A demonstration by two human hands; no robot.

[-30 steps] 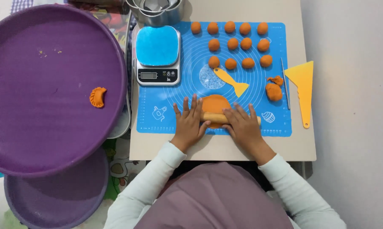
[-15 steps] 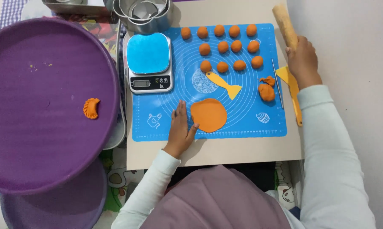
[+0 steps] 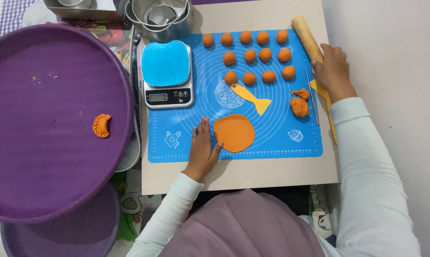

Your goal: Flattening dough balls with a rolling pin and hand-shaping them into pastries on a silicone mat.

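Head view: right hand (image 3: 333,66) has carried the rolling pin (image 3: 306,39) off the dough disc (image 3: 234,133) to the mat's (image 3: 272,143) far edge, apparently gripping it. Left hand (image 3: 203,150) lies open, flat beside the disc. Rolling looks finished.

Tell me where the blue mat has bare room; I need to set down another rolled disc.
Free: the mat between the flat orange disc and the dough scraps. Crowded: the dough balls along the top, and the yellow scraper mid-mat.
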